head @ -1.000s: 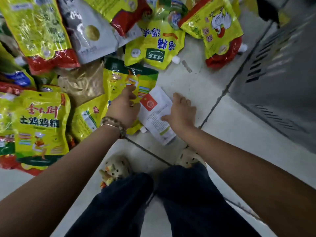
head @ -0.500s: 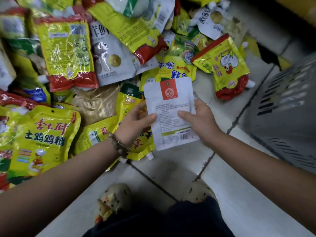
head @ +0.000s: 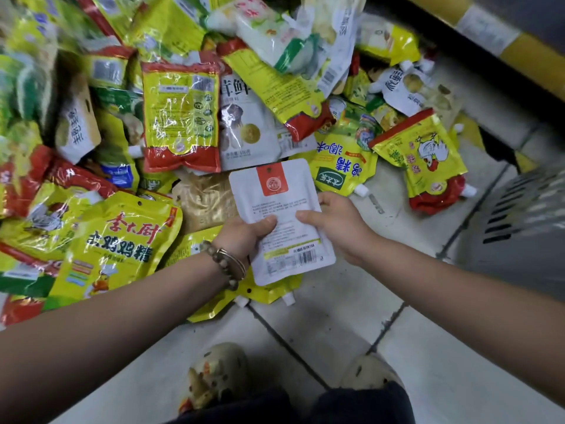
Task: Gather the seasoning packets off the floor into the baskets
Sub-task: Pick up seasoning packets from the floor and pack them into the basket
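A white seasoning packet (head: 276,206) with an orange-red label and a barcode is held up above the floor between both hands. My left hand (head: 244,237) grips its left edge, thumb on the face. My right hand (head: 333,221) pinches its right edge. Behind it, a heap of seasoning packets covers the floor: a big yellow chicken-powder bag (head: 116,240) at the left, a yellow and red packet (head: 180,117) above, a yellow spouted pouch (head: 342,166), and a yellow pouch with a chicken picture (head: 425,160) at the right. A grey slotted basket (head: 526,215) stands at the right edge.
Pale floor tiles (head: 336,316) with dark grout lines lie under me, with my two shoes (head: 214,377) at the bottom. A yellow-striped shelf base (head: 519,47) runs along the top right. Packets crowd the whole left and top.
The white packet has come up off the floor tile into both hands and now stands more upright. The view has tilted up, showing more of the heap.
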Available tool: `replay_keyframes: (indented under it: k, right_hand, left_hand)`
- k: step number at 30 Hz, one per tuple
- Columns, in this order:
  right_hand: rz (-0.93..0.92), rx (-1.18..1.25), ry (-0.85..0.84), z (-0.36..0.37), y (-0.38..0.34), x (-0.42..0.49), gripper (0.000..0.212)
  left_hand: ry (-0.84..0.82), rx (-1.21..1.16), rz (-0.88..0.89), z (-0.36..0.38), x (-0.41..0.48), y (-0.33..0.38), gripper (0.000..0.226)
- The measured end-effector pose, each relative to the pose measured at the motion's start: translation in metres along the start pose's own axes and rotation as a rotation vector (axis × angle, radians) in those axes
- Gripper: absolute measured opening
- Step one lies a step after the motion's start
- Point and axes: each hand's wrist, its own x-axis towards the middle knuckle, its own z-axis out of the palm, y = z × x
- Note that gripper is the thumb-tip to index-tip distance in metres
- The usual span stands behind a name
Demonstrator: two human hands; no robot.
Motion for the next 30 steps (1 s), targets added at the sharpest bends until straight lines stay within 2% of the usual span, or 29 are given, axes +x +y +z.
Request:
replay_keyframes:
  k: [3,7,12,15,19,21,23,26,30]
  right_hand:
    - [0.032,0.093,0.014,-0.012,-0.014,0.012,0.012]
    - [-0.031,0.084,0.170,-0.040,-0.035,0.042,0.012]
    - [-0.112,-0.178,0.477,-0.089,-0.044,0.099,0.027]
    - [-0.136,-0.501,0.631,-0.128,-0.048,0.130,0.038]
    - [-0.028,-0.995,0.664,-0.163,-0.053,0.164,0.052]
    - [-0.049,-1.202,0.679,-0.168,-0.057,0.175,0.064]
    - [-0.056,-1.360,0.653,-0.168,-0.059,0.182,0.067]
    - [-0.062,-1.423,0.628,-0.170,-0.055,0.190,0.055]
    - [-0.167,-1.367,0.666,-0.177,-0.050,0.188,0.040]
  left_hand:
    - [0.016,-0.041,0.019,0.003,0.004,0.010,0.023]
    - [0.067,-0.032,0.032,0.003,0.011,0.019,0.024]
    - [0.052,-0.017,0.016,0.002,0.019,0.018,0.020]
    - [0.052,-0.010,-0.010,0.005,0.025,0.014,0.020]
    - [0.019,-0.003,-0.057,0.016,0.037,0.014,0.018]
    - [-0.009,0.012,-0.062,0.023,0.041,0.016,0.017]
    - [-0.028,0.004,-0.078,0.028,0.044,0.017,0.016]
    - [-0.030,0.004,-0.082,0.032,0.046,0.018,0.015]
    - [-0.023,0.007,-0.072,0.035,0.048,0.014,0.015]
